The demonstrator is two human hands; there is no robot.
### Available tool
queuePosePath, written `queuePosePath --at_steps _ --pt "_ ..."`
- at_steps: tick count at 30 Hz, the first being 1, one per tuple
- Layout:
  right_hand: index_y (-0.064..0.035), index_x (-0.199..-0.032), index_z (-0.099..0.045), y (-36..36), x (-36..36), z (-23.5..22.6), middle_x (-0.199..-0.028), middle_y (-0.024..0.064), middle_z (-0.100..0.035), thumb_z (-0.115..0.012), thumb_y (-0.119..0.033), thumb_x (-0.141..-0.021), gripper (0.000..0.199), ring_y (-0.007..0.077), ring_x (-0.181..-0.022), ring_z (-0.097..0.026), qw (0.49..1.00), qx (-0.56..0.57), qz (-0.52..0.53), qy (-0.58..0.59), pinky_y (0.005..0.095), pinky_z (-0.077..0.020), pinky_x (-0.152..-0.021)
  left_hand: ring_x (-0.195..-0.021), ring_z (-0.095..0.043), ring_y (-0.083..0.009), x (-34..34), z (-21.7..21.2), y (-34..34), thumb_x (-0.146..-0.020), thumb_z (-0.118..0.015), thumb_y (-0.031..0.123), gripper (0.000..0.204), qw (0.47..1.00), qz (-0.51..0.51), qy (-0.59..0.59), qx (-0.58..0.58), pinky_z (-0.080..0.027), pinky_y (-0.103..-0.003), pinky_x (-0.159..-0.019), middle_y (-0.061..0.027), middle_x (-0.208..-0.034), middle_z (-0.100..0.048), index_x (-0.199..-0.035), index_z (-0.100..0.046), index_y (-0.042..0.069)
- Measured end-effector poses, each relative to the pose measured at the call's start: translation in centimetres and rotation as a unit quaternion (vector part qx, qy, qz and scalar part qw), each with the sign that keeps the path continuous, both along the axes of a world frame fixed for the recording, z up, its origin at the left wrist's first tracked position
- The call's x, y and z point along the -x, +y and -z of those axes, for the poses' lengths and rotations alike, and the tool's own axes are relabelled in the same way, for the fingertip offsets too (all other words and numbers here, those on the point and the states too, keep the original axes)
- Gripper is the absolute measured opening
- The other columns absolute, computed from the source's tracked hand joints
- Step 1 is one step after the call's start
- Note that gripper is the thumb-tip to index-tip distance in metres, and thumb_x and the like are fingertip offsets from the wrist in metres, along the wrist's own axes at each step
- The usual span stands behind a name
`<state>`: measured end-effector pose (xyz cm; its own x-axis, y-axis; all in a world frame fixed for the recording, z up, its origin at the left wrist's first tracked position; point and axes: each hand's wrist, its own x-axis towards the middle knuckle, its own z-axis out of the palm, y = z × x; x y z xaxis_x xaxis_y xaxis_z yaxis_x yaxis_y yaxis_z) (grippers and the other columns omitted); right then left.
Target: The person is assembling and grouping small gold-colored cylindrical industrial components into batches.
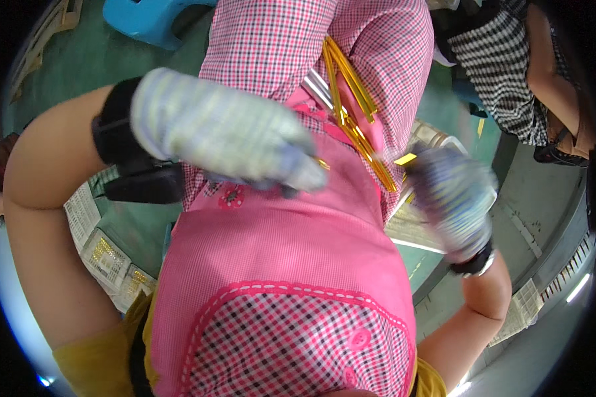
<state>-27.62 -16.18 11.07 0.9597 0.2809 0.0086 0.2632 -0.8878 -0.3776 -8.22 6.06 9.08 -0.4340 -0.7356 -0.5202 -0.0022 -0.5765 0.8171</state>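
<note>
Striped work gloves cover both my hands, and both are smeared by motion. My left hand (238, 135) is over my lap with its fingers pinched together; a small gold sliver (322, 163) shows at the fingertips. My right hand (453, 192) is curled at the right side of my lap, beside my thigh. From its fingers juts a shiny gold-yellow piece (405, 159), whose full length is hidden. Between the hands, several long thin gold metallic strips (352, 126) lie loosely on my pink apron (278, 231), next to a silver rod (318, 89).
Under my right hand stands a pale tray (410, 231), partly covered. At lower left are white trays with small gold pieces (106, 255). A blue plastic stool (142, 23) stands at the upper left. Another person in black-and-white checks (496, 66) sits at the upper right.
</note>
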Motion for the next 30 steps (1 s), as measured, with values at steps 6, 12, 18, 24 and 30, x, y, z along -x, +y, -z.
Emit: queuePosePath --at_steps 6,12,18,24,30 --pt "-0.0118 -0.105 -0.059 -0.1 -3.7 3.3 -0.076 0.0094 -0.062 -0.061 -0.014 -0.086 0.019 0.0264 -0.071 -0.064 0.979 0.071 0.188 -0.017 0.0378 -0.0498 -0.058 -0.067 -0.065 -0.0207 1.4 2.9 0.9 -0.088 -0.056 0.026 0.023 0.915 -0.079 -0.378 0.117 -0.050 -0.033 -0.060 -0.0084 -0.084 -0.065 -0.095 -0.063 0.005" --pt "-0.0097 -0.104 -0.058 0.4 -4.6 5.0 -0.088 0.0112 -0.060 -0.066 -0.020 -0.079 0.028 0.0290 -0.082 -0.061 0.973 0.197 0.119 0.016 0.0401 -0.0500 -0.070 -0.071 -0.067 -0.0243 2.6 5.4 0.1 -0.084 -0.053 0.016 0.027 0.750 0.027 -0.593 0.293 -0.053 -0.036 -0.057 -0.0079 -0.103 -0.066 -0.108 -0.062 0.008" --pt "-0.0078 -0.094 -0.065 0.9 3.9 5.1 -0.079 0.0142 -0.062 -0.068 -0.032 -0.083 0.027 0.0331 -0.076 -0.061 0.953 0.026 0.194 0.231 0.0419 -0.0488 -0.067 -0.071 -0.067 -0.0248 4.5 6.7 0.1 -0.085 -0.054 0.015 0.026 0.737 -0.062 -0.608 0.287 -0.054 -0.036 -0.059 -0.0077 -0.103 -0.066 -0.108 -0.062 0.008" --pt "-0.0029 -0.089 -0.060 2.7 7.9 6.8 -0.079 0.0178 -0.063 -0.069 -0.030 -0.081 0.029 0.0374 -0.074 -0.061 0.947 0.004 0.224 0.232 0.0439 -0.0486 -0.065 -0.078 -0.068 -0.0270 6.9 7.3 -1.4 -0.087 -0.055 0.016 0.024 0.715 0.001 -0.613 0.336 -0.055 -0.039 -0.064 -0.0110 -0.092 -0.068 -0.109 -0.062 0.008" --pt "-0.0010 -0.096 -0.062 2.3 8.9 5.4 -0.082 0.0187 -0.065 -0.063 -0.021 -0.086 0.022 0.0361 -0.076 -0.064 0.912 -0.081 0.287 0.283 0.0418 -0.0506 -0.067 -0.079 -0.069 -0.0273 7.1 6.6 -4.0 -0.090 -0.056 0.015 0.028 0.778 0.034 -0.555 0.291 -0.055 -0.038 -0.067 -0.0134 -0.091 -0.069 -0.116 -0.061 0.012"
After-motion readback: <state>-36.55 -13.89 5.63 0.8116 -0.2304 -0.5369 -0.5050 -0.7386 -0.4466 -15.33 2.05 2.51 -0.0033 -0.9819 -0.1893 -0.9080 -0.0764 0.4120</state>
